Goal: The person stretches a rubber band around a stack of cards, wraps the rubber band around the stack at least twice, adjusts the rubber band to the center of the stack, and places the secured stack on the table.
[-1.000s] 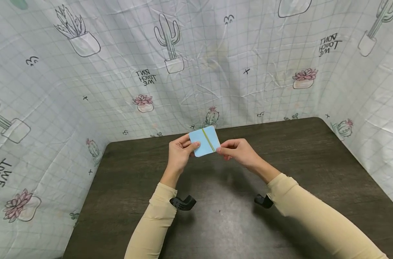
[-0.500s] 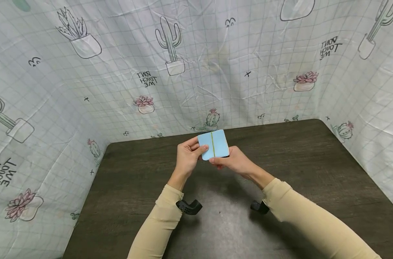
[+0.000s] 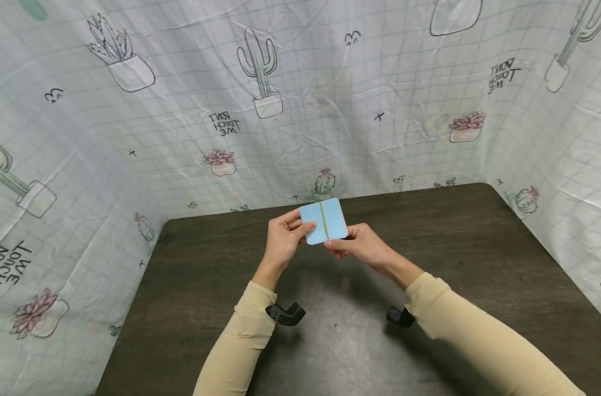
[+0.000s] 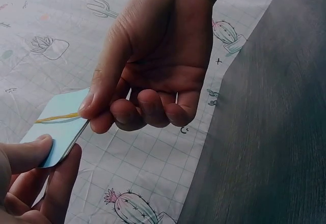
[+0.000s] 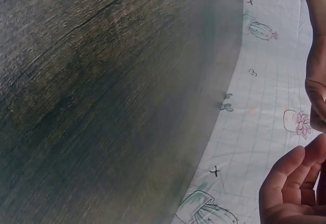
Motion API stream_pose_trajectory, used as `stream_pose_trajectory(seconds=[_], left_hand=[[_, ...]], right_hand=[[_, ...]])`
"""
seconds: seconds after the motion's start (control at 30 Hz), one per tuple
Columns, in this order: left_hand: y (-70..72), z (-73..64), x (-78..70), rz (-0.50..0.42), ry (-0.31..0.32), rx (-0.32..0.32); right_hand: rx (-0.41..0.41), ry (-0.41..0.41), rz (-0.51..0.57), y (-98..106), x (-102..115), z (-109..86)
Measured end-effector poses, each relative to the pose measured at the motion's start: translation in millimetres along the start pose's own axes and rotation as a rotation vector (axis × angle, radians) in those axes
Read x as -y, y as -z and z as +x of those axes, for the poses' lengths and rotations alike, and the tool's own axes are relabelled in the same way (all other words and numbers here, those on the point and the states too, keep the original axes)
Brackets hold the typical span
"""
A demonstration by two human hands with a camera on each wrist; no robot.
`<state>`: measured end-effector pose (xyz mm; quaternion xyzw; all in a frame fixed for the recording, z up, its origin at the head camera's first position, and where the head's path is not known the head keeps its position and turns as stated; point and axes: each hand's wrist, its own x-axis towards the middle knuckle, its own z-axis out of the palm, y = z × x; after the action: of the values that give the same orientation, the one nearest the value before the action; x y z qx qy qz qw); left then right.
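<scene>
A thin light blue square card stack (image 3: 334, 217) with rounded corners is held up above the table. Round its middle runs a yellow rubber band (image 3: 323, 220), seen from the side in the left wrist view. My left hand (image 3: 282, 237) grips the stack's left side, thumb on the face and fingers behind. At the lower edge, my right hand (image 3: 364, 245) pinches with thumb and index finger where the rubber band crosses; its other fingers curl loosely below, as the left wrist view shows. In the right wrist view the stack is out of sight, and the right hand (image 5: 290, 193) shows only partly.
Beneath the hands lies a dark wood-grain table (image 3: 211, 264) with rounded far corners. A pale grid-patterned curtain (image 3: 300, 132) with printed cacti surrounds its back and sides. Black wrist mounts (image 3: 287, 314) stick out from both sleeves.
The rubber band, slanted toward the lower right corner a second ago, now runs nearly straight across the middle. My right hand has shifted from that corner along the lower edge; both hands lowered slightly.
</scene>
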<state>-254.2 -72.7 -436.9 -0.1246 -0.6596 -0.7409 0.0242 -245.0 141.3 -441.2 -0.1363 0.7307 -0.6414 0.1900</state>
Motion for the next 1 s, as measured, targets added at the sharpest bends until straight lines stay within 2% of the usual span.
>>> stream_pose_trajectory(seconds=[0.13,0.47,0.7,0.93,1.0], left_hand=[[0.9,0.2,0.8,-0.001,-0.018,0.012],[0.6,-1.6,-3.1,0.007,-0.008,0.013],[1.7,-4.1,-2.7,0.022,0.006,0.037],[1.8,-8.7,0.2,0.028,0.001,0.088],[1.1,-10.5,1.4,0.036,-0.005,0.114]], right_hand=[[-0.001,0.009,0.005,-1,1,-0.7],[-0.008,0.046,0.049,-2,0,-3.8],[-0.009,0.045,-0.015,0,0,-4.8],[-0.202,0.161,-0.017,10,21,4.6],[-0.225,0.182,-0.011,10,27,7.6]])
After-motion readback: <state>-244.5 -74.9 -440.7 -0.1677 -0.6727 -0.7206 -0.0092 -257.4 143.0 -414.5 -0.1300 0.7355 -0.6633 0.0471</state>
